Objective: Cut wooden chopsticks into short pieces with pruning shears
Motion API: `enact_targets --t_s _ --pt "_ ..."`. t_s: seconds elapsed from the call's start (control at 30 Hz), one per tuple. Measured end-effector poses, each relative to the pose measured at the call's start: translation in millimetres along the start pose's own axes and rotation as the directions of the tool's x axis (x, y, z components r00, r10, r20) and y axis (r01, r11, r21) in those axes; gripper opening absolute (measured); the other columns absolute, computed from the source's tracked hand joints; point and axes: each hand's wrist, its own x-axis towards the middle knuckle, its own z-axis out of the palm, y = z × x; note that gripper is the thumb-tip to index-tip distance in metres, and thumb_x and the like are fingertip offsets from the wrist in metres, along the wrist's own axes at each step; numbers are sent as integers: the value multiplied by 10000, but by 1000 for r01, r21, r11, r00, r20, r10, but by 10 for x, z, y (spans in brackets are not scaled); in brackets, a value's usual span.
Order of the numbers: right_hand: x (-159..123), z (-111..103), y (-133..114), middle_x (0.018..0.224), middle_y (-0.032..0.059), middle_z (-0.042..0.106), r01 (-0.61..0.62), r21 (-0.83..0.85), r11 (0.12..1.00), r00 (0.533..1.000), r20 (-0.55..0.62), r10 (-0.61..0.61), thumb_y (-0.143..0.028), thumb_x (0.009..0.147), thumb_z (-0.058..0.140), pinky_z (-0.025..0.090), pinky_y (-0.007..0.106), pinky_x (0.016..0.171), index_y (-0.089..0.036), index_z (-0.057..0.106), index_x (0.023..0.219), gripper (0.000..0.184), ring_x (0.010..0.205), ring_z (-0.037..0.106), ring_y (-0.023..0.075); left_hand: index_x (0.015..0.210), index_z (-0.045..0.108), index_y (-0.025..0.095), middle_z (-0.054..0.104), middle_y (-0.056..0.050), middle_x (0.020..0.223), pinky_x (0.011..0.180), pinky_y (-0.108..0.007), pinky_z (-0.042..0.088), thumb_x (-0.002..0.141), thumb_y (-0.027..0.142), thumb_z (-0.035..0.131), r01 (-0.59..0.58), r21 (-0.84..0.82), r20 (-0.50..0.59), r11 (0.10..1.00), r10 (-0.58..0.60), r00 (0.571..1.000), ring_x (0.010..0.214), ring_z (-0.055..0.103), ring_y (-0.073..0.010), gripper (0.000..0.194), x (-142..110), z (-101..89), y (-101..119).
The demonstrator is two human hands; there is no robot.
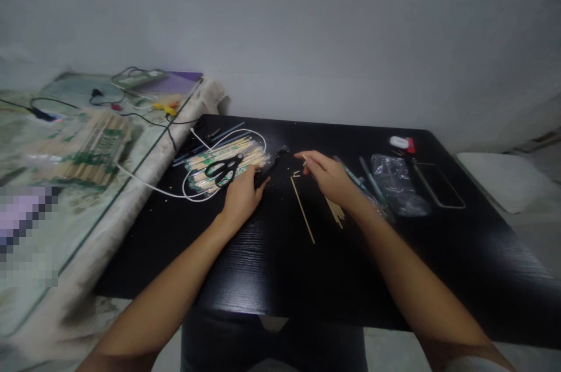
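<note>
My left hand (242, 195) is curled at the right side of the black-handled scissors (224, 170), with a dark, partly hidden object (274, 163) at its fingers. What that object is I cannot make out against the black table. Between the fingertips of my right hand (328, 178) is a short pale piece of wooden stick (304, 160). A few short cut bits (296, 174) lie just left of it, at the top end of a long thin wooden stick (303, 210). More wooden sticks (335, 211) lie partly under my right wrist.
The scissors rest on a plastic-wrapped bundle of sticks (197, 163), ringed by a white cable (153, 188). Right on the black table (272, 267) are a clear plastic bag (398, 185), a phone (438, 185) and a white-and-red item (401, 143). Another wrapped bundle (87, 147) lies on the glass-topped surface at left.
</note>
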Motion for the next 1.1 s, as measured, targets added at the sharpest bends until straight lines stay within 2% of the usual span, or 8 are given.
enact_targets --t_s 0.23,0.43,0.53,0.63,0.73,0.97,1.03,1.1 --pt "-58 31 -97 756 -21 626 40 154 987 999 20 -44 -226 991 462 376 257 559 -217 649 1267 334 571 473 110 1126 641 184 764 -108 1014 850 -356 530 974 365 588 -26 -119 -21 993 24 999 917 727 -265 242 2 -48 35" --pt "-53 74 -142 772 -25 652 -88 467 880 994 100 46 -319 967 543 471 239 509 -225 554 1207 258 548 575 103 925 650 198 695 -29 815 756 -317 501 935 435 609 14 -366 22 930 -7 1000 761 642 -198 240 -3 -65 88" --pt "-30 69 -140 816 -2 698 -110 557 823 992 6 128 -365 967 561 595 307 662 -249 463 1170 253 685 698 149 862 647 192 613 7 675 595 -267 464 897 498 643 144 -587 162 796 -58 985 620 567 -153 308 -9 -40 115" --pt "5 31 -104 920 44 746 -104 546 831 972 -123 202 -388 996 522 623 350 797 -271 383 1126 223 828 747 172 826 649 173 458 57 532 409 -218 310 845 573 686 406 -726 406 554 -131 905 429 405 -92 401 -13 -38 151" --pt "40 -22 -50 1008 67 755 -109 519 848 950 -196 242 -434 1007 501 626 366 843 -279 353 1076 226 902 755 182 788 654 153 453 57 520 362 -188 221 794 592 740 527 -768 507 364 -156 848 382 346 -56 448 -2 -83 189" --pt "59 -161 42 940 63 745 -151 553 819 956 -128 263 -506 863 707 612 373 831 -248 455 915 364 892 751 201 745 594 155 513 53 550 348 -179 239 776 429 806 350 -915 296 199 -254 921 367 351 -32 349 67 -180 184" --pt "57 -222 80 863 65 735 -229 396 889 960 -61 275 -484 853 716 597 373 804 -219 544 862 316 829 734 205 750 579 161 537 49 576 357 -183 269 778 378 798 281 -940 216 192 -301 929 384 376 -37 311 87 -182 159" --pt "56 -277 142 821 71 726 -277 92 956 959 -40 281 -414 871 695 569 381 812 -197 618 812 238 797 705 207 778 575 168 546 55 592 363 -186 281 769 336 789 234 -953 159 193 -340 927 388 383 -39 273 107 -181 133"
